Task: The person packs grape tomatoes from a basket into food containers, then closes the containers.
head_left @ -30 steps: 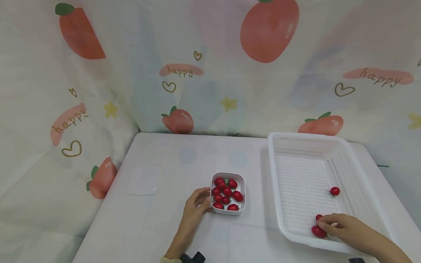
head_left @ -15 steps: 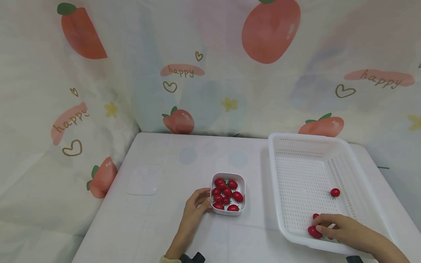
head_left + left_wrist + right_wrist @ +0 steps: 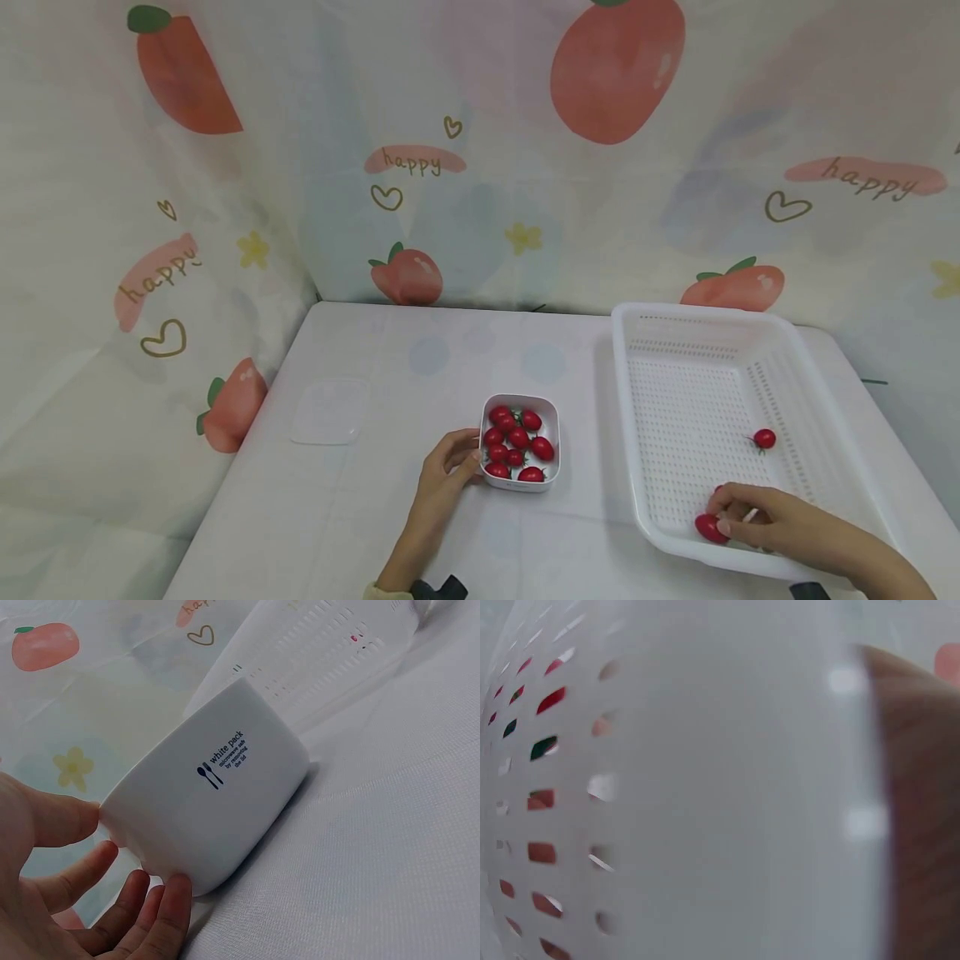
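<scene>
1. Left hand (image 3: 448, 467): mine, thumb and fingers gripping the left side of a white box (image 3: 210, 787).
2. Boxed tomatoes (image 3: 517, 437): red cluster, just right of my left hand.
3. Right hand (image 3: 783, 521): mine, inside the near end of a white basket (image 3: 675, 417), pinching a tomato (image 3: 706, 527) at its left.
4. Lone tomato (image 3: 764, 439): in the basket, just beyond my right hand.
5. Clear flat square (image 3: 330, 412): on the table (image 3: 420, 333), left of and farther than my left hand.

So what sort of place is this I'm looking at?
Probably an indoor work corner, judging by the table covered in white, the fruit-printed sheeting hung behind it, and the perforated basket on top.
</scene>
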The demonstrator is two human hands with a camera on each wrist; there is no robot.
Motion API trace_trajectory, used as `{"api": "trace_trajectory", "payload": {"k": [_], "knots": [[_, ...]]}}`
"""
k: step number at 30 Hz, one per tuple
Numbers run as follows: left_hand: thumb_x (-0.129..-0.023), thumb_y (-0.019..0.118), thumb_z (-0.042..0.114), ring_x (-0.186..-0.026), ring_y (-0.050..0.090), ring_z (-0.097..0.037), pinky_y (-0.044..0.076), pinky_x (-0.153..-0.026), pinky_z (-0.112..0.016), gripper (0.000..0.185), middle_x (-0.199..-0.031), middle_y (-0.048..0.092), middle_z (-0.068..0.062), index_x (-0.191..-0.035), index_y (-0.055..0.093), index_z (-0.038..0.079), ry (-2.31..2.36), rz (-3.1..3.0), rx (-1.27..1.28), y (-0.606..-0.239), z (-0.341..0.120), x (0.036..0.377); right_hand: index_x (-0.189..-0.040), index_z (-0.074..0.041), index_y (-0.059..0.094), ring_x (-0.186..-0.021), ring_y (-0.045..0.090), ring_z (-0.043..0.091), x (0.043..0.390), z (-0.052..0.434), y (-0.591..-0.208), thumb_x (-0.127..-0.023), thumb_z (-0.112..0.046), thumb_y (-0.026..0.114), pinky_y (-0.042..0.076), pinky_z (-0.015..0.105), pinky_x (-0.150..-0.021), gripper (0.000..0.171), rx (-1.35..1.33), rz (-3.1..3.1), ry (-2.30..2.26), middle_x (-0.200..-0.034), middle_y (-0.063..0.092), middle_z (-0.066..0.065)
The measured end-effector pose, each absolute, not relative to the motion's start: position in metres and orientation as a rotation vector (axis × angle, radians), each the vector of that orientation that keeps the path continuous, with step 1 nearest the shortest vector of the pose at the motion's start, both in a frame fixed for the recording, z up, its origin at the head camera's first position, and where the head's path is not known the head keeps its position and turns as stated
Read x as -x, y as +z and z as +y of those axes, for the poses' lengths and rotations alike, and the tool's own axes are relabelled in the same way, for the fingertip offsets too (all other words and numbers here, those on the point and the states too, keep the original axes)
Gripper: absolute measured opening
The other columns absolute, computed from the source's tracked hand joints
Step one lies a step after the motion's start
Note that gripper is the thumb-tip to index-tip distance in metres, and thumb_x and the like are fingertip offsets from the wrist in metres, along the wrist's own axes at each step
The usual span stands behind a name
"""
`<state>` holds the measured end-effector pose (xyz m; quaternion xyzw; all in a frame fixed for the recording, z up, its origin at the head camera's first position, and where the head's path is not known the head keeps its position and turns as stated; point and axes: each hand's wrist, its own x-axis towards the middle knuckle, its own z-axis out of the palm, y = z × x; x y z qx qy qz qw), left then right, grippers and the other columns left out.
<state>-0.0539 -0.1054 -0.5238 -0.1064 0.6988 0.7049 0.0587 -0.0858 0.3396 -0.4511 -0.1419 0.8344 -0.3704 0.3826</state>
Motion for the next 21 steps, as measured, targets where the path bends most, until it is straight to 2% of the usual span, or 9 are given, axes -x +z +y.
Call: {"api": "trace_trajectory", "payload": {"k": [5,13,19,21], "knots": [[-0.102,0.064,0.019,-0.125,0.063,-0.025,0.061,-0.086,-0.022,0.038,-0.14,0.061,-0.013,-0.139,0.06,0.011,2.135,2.12,0.322,-0.524,-0.1056,0.054,-0.126,-0.001,0.064,-0.079,0.056,0.004,0.0869,0.3399,-0.4505,-0.106,-0.025,0.058,0.05,0.019,-0.068,0.032,0.363,2.129,-0.922,-0.107,0.066,0.008],[-0.103,0.063,0.02,-0.126,0.062,-0.025,0.061,-0.087,-0.023,0.039,-0.142,0.061,-0.013,-0.141,0.058,0.01,2.128,2.118,0.322,-0.5229,-0.1055,0.0535,-0.125,-0.002,0.066,-0.085,0.059,0.001,0.087,0.3399,-0.4495,-0.104,-0.02,0.059,0.051,0.016,-0.073,0.028,0.367,2.103,-0.94,-0.118,0.071,0.011],[-0.103,0.063,0.02,-0.126,0.062,-0.024,0.061,-0.087,-0.023,0.039,-0.141,0.061,-0.013,-0.141,0.058,0.011,2.133,2.113,0.325,-0.5225,-0.1058,0.0533,-0.124,0.0,0.067,-0.088,0.057,-0.007,0.0875,0.3458,-0.4523,-0.104,-0.016,0.059,0.051,0.014,-0.074,0.026,0.506,2.187,-0.919,-0.115,0.073,0.012],[-0.103,0.064,0.02,-0.126,0.062,-0.024,0.061,-0.087,-0.023,0.039,-0.141,0.061,-0.013,-0.141,0.059,0.011,2.135,2.11,0.325,-0.5224,-0.106,0.0533,-0.125,-0.002,0.069,-0.09,0.055,-0.013,0.0877,0.3468,-0.4528,-0.105,-0.019,0.06,0.057,0.018,-0.077,0.027,0.528,2.263,-0.865,-0.116,0.074,0.011]]}}
